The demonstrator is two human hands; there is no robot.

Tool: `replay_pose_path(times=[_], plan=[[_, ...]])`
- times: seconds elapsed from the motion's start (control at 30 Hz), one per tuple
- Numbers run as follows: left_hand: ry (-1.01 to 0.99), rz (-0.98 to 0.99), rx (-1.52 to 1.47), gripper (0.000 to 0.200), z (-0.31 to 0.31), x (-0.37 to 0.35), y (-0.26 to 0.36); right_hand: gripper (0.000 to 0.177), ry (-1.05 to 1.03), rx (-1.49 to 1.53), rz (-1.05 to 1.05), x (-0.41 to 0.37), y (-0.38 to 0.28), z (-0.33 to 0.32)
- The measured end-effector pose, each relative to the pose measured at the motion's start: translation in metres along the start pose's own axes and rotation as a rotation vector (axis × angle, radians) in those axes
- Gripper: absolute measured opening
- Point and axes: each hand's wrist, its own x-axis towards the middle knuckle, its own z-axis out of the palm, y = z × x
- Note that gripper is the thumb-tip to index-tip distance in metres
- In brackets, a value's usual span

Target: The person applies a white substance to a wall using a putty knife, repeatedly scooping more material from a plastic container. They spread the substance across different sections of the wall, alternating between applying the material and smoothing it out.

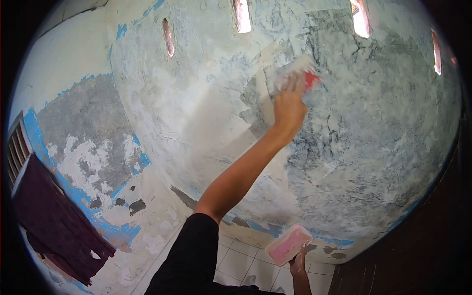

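Note:
My left hand reaches up to the wall, its fingers wrapped round a putty scraper. The scraper has a red part and a pale, smeared blade, blurred by motion, held against or very near the plaster. Low down, my right hand grips the edge of a shallow rectangular tray. Pinkish-white residue coats the inside of this tray. White smears mark the fingers of my right hand. Around the scraper, the wall is part white filler, part patchy grey.
Narrow slots let light through high in the wall. On the left, a dark maroon cloth hangs beside a louvred vent. Pale floor tiles lie below. A dark brown panel stands at the right.

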Motion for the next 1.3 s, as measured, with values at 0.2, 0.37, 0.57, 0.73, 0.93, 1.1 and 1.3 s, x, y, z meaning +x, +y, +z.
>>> replay_pose_path(times=[0.2,0.37,0.57,0.73,0.93,1.1,1.3], plan=[[0.035,0.258,-0.141,0.074,-0.033,0.028,-0.018,0.067,0.034,-0.048,0.006,-0.001,0.006,0.002],[0.133,0.201,0.191,0.081,-0.010,0.046,-0.053,0.065,0.053,-0.001,0.004,-0.002,0.005,0.014],[-0.265,0.137,-0.087,0.073,-0.036,-0.061,-0.041,0.064,-0.080,0.056,-0.107,-0.012,-0.003,0.016],[-0.186,-0.450,-0.410,0.029,-0.081,-0.167,-0.021,0.069,-0.143,-0.002,-0.216,-0.020,-0.019,0.026],[-0.486,-1.012,-0.601,0.020,-0.110,-0.333,-0.015,0.066,-0.147,-0.065,-0.166,-0.003,-0.005,0.034],[-0.629,-1.233,-0.720,0.022,-0.137,-0.413,-0.007,0.068,-0.178,-0.121,-0.133,-0.008,0.007,0.071],[-0.864,-1.108,-0.570,0.020,-0.169,-0.414,-0.025,0.068,-0.244,-0.193,-0.134,0.015,0.063,0.068]])
